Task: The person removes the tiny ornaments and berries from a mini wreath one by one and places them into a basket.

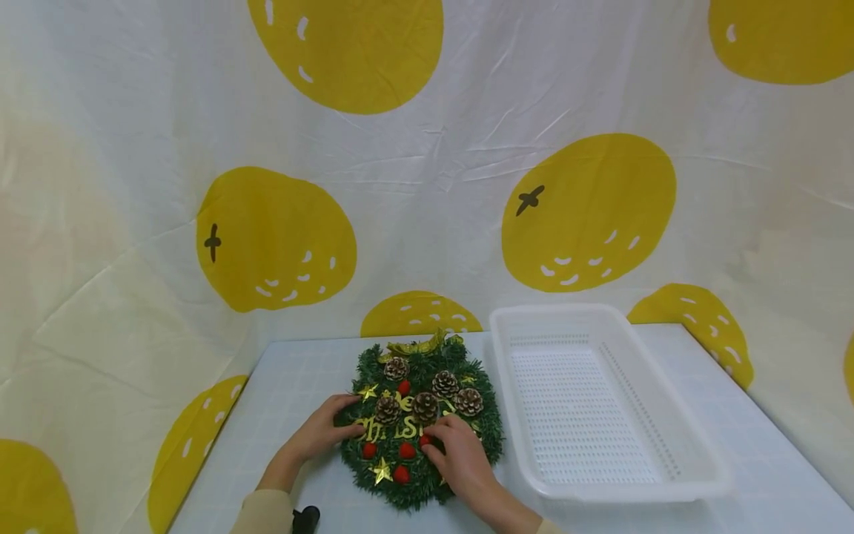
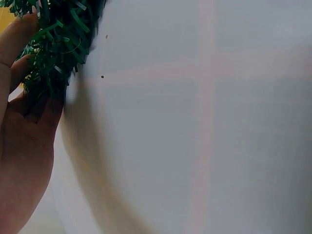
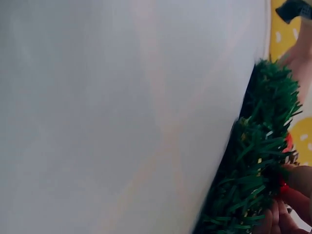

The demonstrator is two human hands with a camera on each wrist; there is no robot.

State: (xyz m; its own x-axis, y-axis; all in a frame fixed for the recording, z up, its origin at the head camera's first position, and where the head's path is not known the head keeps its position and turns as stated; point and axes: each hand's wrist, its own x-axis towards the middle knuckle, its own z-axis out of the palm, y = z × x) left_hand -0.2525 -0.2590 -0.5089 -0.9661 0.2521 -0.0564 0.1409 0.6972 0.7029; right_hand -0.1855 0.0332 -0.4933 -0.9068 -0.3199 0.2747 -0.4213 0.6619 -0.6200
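A green tinsel Christmas wreath (image 1: 414, 489) lies on the table, decorated with several pine cones (image 1: 425, 407), red balls (image 1: 407, 450), gold stars (image 1: 381, 471) and gold lettering. My left hand (image 1: 322, 429) grips the wreath's left edge between thumb and fingers. In the left wrist view its fingertips are partly buried in the tinsel (image 2: 58, 53). At the lower right of the lettering, my right hand (image 1: 462, 460) pinches a small red ball between thumb and fingers. The right wrist view shows that red ball (image 3: 283, 187) between the fingers, mostly covered by them.
Right of the wreath stands a white plastic basket (image 1: 614, 491) with a perforated bottom. The table (image 1: 300, 371) has a pale checked cover. Behind it hangs a white curtain (image 1: 427, 222) printed with yellow fruit. A dark strap end (image 1: 307, 519) shows by the left wrist.
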